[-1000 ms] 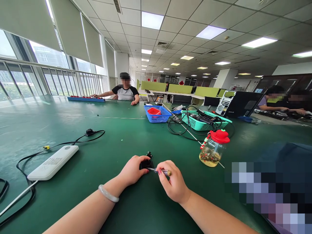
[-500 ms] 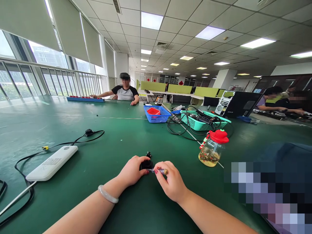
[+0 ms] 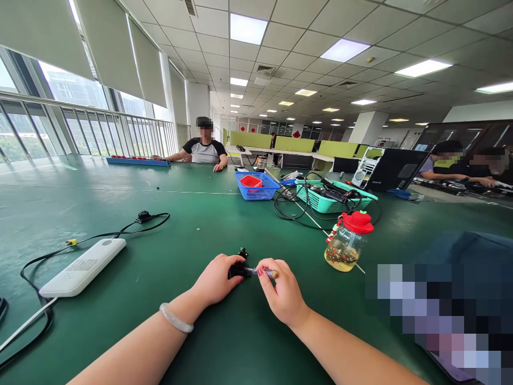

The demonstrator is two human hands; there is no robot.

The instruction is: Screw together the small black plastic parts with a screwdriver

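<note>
My left hand (image 3: pixel 219 279) grips a small black device (image 3: pixel 237 269) on the green table; fingers cover part of it, and a small black piece sticks up at its far end. In my right hand (image 3: pixel 282 293) is a screwdriver (image 3: pixel 264 272) with a clear purplish handle and a brass-coloured end, pinched between thumb and fingers. Its thin shaft points left, and the tip meets the right side of the black device. Whether the tip sits in a screw I cannot tell. A pale bangle (image 3: pixel 176 319) circles my left wrist.
A white power bank (image 3: pixel 83 267) with cables lies left. To the right stands a red-lidded jar (image 3: pixel 345 246). Farther back are a blue basket (image 3: pixel 256 192), a green basket (image 3: pixel 320 203) of cables and a dark monitor (image 3: pixel 396 169). A person (image 3: pixel 205 149) sits across the table (image 3: pixel 120 326).
The screwdriver and my right hand have shifted slightly right, showing more of the shaft. My left hand stays on the black device. The whole view has moved a little.
</note>
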